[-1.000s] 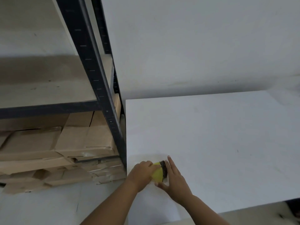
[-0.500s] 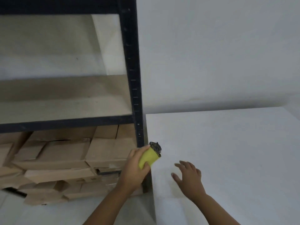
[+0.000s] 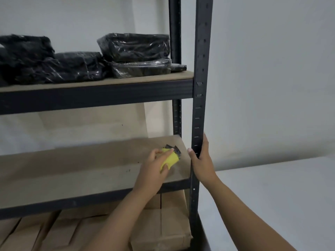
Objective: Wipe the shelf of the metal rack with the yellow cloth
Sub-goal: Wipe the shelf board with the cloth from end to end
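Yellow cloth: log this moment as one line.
left hand holds yellow cloth on middle shelf | right hand grips rack post

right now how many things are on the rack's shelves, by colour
black plastic-wrapped bundles on the upper shelf: 4 at least, some overlap
yellow cloth on the middle shelf, gripped by the left hand: 1
brown cardboard boxes below: count unclear, partly hidden
total I can count: 5

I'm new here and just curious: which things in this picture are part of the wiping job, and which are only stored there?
In use: yellow cloth, left hand, middle shelf, right hand gripping rack post.
Just stored: black wrapped bundles, cardboard boxes, white table.
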### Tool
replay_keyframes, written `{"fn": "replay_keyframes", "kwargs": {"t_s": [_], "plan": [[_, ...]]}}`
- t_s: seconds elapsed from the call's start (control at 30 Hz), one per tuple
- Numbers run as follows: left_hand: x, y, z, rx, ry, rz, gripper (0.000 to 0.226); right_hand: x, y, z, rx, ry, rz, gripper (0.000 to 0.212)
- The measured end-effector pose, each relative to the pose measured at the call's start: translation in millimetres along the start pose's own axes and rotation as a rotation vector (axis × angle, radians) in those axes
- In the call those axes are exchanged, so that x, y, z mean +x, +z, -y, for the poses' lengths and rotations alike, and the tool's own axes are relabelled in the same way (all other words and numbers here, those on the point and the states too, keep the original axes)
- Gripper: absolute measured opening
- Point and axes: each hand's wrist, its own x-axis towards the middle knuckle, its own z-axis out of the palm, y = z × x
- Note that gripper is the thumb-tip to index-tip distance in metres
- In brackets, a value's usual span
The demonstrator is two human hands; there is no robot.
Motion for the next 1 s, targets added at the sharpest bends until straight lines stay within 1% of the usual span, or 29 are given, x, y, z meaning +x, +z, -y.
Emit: {"fn": "replay_keyframes", "kwargs": {"t_s": [0.07, 0.17, 0.23, 0.33, 0.4, 0.57, 0.67, 0.8, 0.87, 0.97, 1.0], "plan": [[11.6, 13.1, 4.6, 0.011, 0.039, 0.080, 0.052, 1.2, -1.4, -1.2, -0.021, 0.054, -0.001, 0.063], [18.6, 34.6, 8.6, 0.034, 0.121, 0.196, 0.047, -2.3, -8.3, -1.0, -0.019, 0.065, 0.035, 0.061], [19.6, 46.4, 11.5, 0.128, 0.196, 0.265, 0.044, -5.0, -9.1, -3.8, -0.084, 0.042, 0.063, 0.065], [20.0, 59.0, 20.4, 0.246, 0.306, 0.379, 0.048, -6.3, -7.3, -11.0, -0.114, 0.034, 0.047, 0.068], [22.5, 62.2, 26.8, 0.274, 0.358, 0.429, 0.050, -6.4, -6.0, -14.7, -0.107, 0.033, 0.033, 0.068], [35.0, 58.0, 33.0, 0.315, 0.455, 0.495, 0.049, -5.9, -1.8, -24.0, -0.095, 0.038, 0.011, 0.069], [45.4, 55.9, 36.4, 0.298, 0.440, 0.522, 0.047, -4.2, 0.7, -28.0, -0.094, 0.030, -0.001, 0.070], [56.6, 56.4, 38.6, 0.285, 0.369, 0.543, 0.046, -5.1, 1.9, -30.8, -0.097, 0.031, -0.002, 0.070], [63.8, 57.2, 43.0, 0.287, 0.305, 0.530, 0.045, -5.7, 2.3, -31.8, -0.076, 0.036, -0.001, 0.069], [67.7, 59.1, 51.0, 0.211, 0.144, 0.523, 0.045, -6.4, 3.0, -33.0, -0.070, 0.038, -0.006, 0.069], [63.2, 59.2, 50.9, 0.193, 0.124, 0.519, 0.046, -6.8, 3.2, -33.7, -0.063, 0.034, -0.008, 0.069]]}}
